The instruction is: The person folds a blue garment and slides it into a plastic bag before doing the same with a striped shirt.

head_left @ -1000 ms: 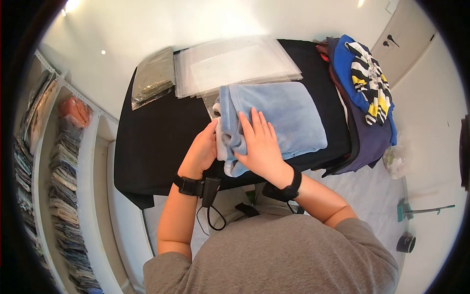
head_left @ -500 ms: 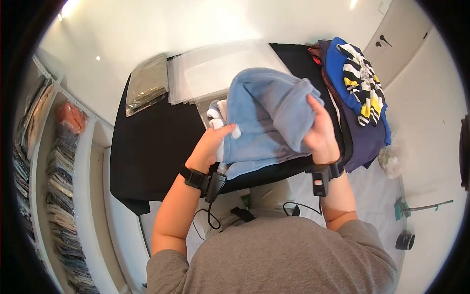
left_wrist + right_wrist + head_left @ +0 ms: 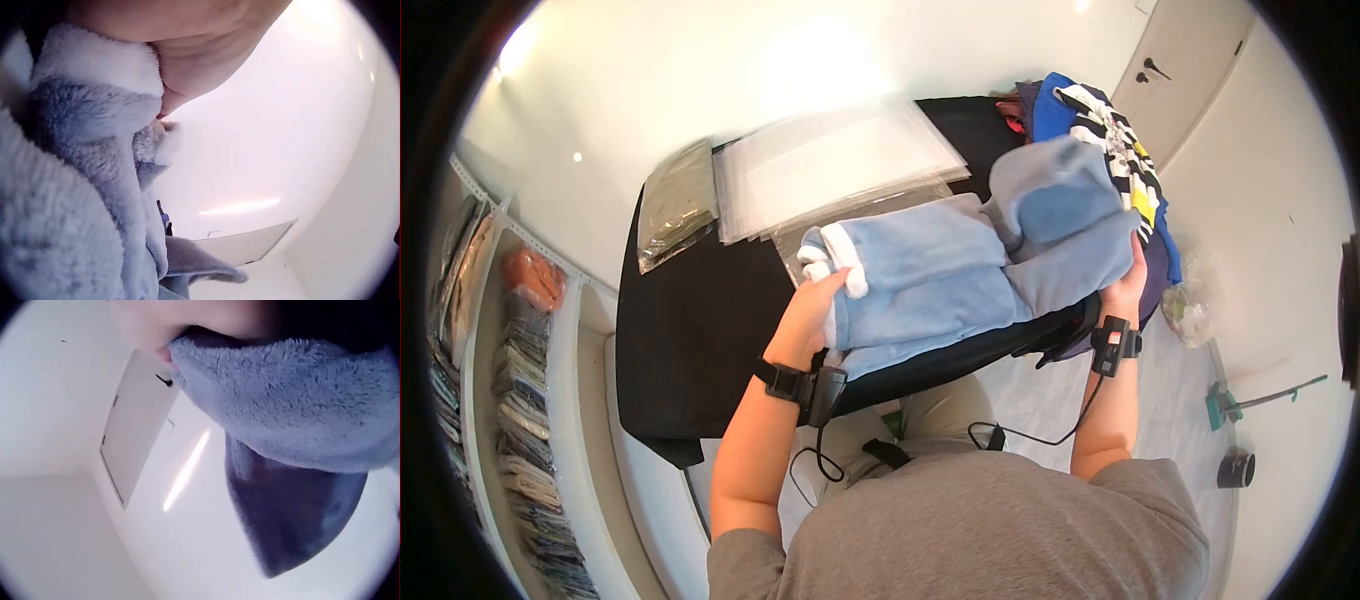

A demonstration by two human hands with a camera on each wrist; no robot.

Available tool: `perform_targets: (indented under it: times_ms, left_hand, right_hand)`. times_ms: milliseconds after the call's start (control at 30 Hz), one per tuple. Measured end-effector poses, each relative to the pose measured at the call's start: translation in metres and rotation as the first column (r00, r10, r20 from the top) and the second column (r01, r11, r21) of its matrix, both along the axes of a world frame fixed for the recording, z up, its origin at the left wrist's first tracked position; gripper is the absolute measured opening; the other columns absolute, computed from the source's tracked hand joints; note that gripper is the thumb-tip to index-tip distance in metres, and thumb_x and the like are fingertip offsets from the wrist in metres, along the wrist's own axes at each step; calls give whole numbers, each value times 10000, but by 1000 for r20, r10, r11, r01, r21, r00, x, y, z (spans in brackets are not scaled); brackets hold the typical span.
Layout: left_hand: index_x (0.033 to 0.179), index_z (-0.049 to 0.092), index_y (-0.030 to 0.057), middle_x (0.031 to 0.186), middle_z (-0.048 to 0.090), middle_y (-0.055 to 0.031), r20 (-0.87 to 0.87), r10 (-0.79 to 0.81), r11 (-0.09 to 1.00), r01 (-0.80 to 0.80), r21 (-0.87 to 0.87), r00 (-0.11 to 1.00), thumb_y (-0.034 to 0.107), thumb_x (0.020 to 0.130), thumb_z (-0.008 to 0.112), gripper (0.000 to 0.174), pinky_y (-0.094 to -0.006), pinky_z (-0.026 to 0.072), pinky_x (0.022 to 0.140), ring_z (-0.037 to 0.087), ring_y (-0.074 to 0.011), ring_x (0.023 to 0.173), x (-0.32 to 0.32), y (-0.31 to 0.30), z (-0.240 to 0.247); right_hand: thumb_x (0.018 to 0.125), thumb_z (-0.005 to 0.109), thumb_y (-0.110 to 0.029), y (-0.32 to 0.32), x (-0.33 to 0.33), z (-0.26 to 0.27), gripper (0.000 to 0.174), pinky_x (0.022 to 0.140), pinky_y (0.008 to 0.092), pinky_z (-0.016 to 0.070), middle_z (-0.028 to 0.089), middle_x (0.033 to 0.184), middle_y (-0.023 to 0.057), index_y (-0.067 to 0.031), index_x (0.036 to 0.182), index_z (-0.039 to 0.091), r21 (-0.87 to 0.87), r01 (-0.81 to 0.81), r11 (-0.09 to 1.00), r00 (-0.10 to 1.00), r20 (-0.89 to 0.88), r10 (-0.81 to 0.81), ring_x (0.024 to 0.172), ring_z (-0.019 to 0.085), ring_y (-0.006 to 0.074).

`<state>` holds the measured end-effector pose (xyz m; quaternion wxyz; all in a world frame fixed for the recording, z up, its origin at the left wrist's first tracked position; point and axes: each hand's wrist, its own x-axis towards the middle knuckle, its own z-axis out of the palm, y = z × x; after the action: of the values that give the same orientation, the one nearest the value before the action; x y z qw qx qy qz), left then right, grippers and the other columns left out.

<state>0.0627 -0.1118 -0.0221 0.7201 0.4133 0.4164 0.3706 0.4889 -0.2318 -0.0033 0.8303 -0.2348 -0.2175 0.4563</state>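
Spread blue fleece [image 3: 930, 310] toward right edge of table [image 3: 680, 345], gripping it with right hand [image 3: 1127, 283], pinching white trim [image 3: 841, 250] with left hand [image 3: 806, 312].

Both arms reach forward from the torso [image 3: 1000, 530], elbows close to its sides and the hands spread well apart. The left forearm [image 3: 745, 455] leans inward as it rises to the left hand [image 3: 806, 315], which grips with its thumb [image 3: 840, 281] laid on top and pointing toward the middle; its other fingers are mostly hidden. The right forearm [image 3: 1107, 420] stands straighter, carrying the right hand [image 3: 1124, 288] far out to the side, where it holds on with the fingers largely out of sight. Each wrist camera shows its hand only in part, along the top.
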Motion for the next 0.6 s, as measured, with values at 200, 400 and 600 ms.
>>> perform_targets:
  times_ms: [200,400,600]
  left_hand:
    - [1186,536,-12,1072,629,-113,106,45,993,-33,-111,993,177,919,530,328,-350,495,835,623,-221,943,-3,1,-6]
    - [1196,537,-8,1082,626,-114,131,33,992,-17,-126,991,199,918,532,347,-358,499,841,626,-229,944,-3,-1,-5]
    - [1220,516,-7,1136,602,-112,139,10,992,7,-123,990,232,922,536,383,-358,472,882,597,-228,1008,-4,-5,1]
  right_hand:
    - [867,508,-84,-46,21,-18,393,1016,375,362,562,1197,122,17,1245,469,-304,583,753,771,-85,-631,1149,506,249]
    - [784,592,-29,-7,-134,54,293,934,320,424,617,1121,72,-58,1075,612,-9,514,858,249,958,-139,1061,567,196]
    - [749,667,-138,46,-242,12,354,984,460,381,577,1199,132,-62,1087,595,101,173,980,-364,931,-32,1180,499,304]
